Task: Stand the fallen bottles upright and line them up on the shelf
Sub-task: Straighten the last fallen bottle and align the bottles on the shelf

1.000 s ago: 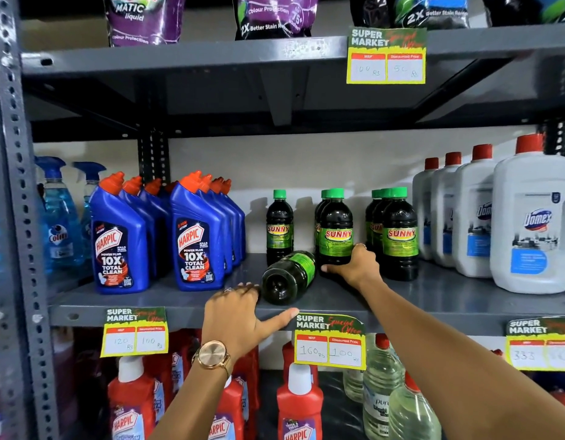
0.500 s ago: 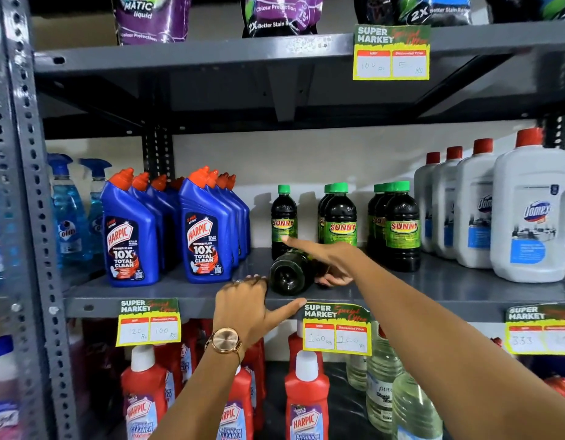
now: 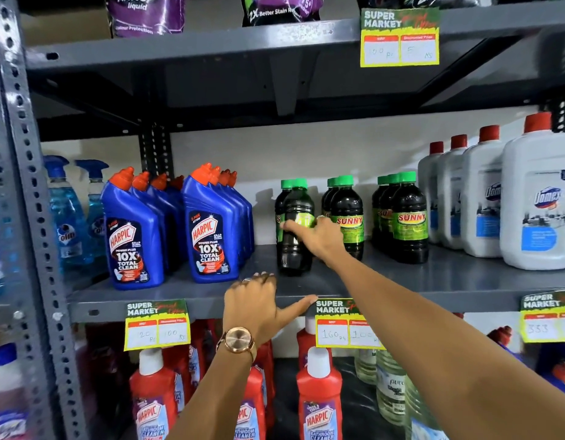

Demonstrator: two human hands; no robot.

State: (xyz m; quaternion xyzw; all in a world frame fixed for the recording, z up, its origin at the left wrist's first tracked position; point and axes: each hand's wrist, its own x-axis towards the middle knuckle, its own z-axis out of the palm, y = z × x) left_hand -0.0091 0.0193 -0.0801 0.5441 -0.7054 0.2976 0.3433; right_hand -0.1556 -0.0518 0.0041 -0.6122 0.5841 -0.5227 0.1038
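A dark Sunny bottle (image 3: 294, 246) with a green cap stands upright on the grey shelf (image 3: 449, 281), in front of another of its kind. My right hand (image 3: 316, 238) grips it around the green label from the right. Two more groups of upright Sunny bottles (image 3: 347, 217) (image 3: 409, 217) stand to its right. My left hand (image 3: 259, 308), with a watch on the wrist, rests on the shelf's front edge below the bottle, fingers on the shelf and thumb stretched right, holding nothing.
Blue Harpic bottles (image 3: 211, 230) stand left of the held bottle, blue spray bottles (image 3: 65, 217) further left. White Domex jugs (image 3: 538, 201) fill the right. Price tags (image 3: 344, 323) hang on the shelf edge. Red Harpic bottles (image 3: 319, 398) sit below. A perforated upright (image 3: 24, 217) frames the left.
The bottle that lay on its side now stands upright, raised by my right hand. My left hand has stayed on the shelf edge. The camera has moved closer.
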